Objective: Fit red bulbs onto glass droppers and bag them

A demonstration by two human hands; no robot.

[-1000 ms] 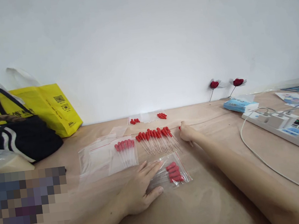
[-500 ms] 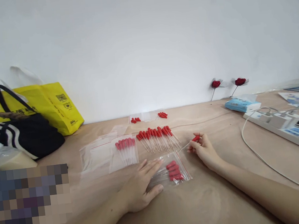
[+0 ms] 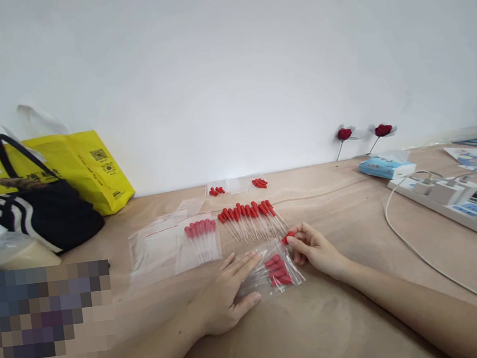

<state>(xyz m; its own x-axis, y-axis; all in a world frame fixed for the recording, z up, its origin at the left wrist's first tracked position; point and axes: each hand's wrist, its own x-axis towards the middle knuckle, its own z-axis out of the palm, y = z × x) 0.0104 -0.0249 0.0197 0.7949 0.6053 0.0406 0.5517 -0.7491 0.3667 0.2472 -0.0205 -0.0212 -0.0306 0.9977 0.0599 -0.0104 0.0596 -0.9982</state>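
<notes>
My left hand [image 3: 230, 295] lies flat with fingers spread, pressing on the left part of a clear zip bag [image 3: 262, 288]. Several droppers with red rubber bulbs [image 3: 278, 269] lie inside that bag. At the bag's mouth, my right hand [image 3: 315, 250] pinches a red-bulbed dropper [image 3: 287, 238]; its stem seems to be in the bag opening, though the film's glare blurs it. Just beyond lies a row of loose droppers [image 3: 249, 218], red bulbs pointing away from me. To the left, another clear bag [image 3: 183, 260] holds several droppers [image 3: 202, 240] side by side.
Near the wall lies a bag with red bulbs [image 3: 259, 183]. A yellow bag [image 3: 104, 177], black bag [image 3: 57, 217] and jar [image 3: 18, 250] stand at left. At right are a blue tissue pack [image 3: 386, 168], a power strip [image 3: 461, 205], a white cable [image 3: 420, 259] and two red flowers [image 3: 383, 130].
My right hand has moved left and slightly down, bringing its dropper from beside the bag to the bag's mouth. My left hand stays in place on the bag.
</notes>
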